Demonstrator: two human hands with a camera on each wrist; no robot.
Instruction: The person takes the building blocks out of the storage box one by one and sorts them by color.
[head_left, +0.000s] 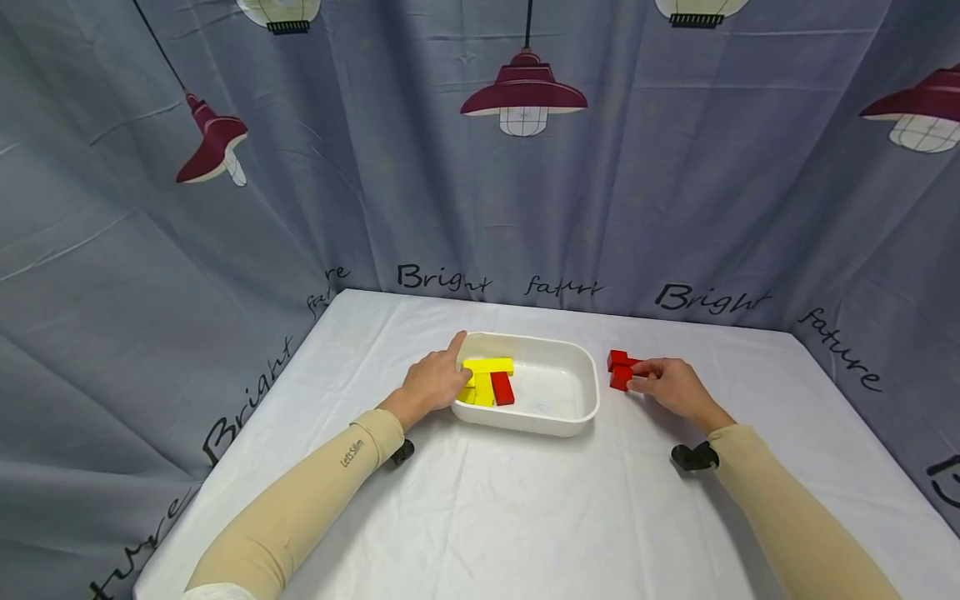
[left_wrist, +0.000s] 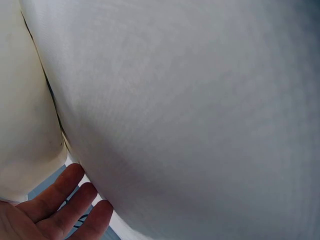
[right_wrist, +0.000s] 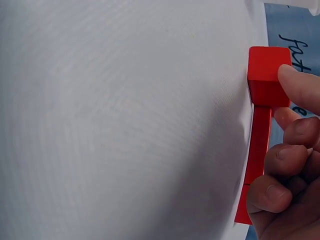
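Note:
My left hand is at the left end of a white plastic tray, its thumb over the rim and index finger along the outside. Three fingers of it extend beside the tray's wall in the left wrist view. Inside the tray lie several yellow blocks and one red block. To the right of the tray, my right hand pinches a red block between thumb and fingertips. Other red blocks lie just behind it, partly covered by the curled fingers.
A white cloth covers the table. Behind it and along the sides hangs a grey-blue curtain printed with lamps and lettering. Dark wrist-mounted devices sit under both forearms, which wear beige sleeves.

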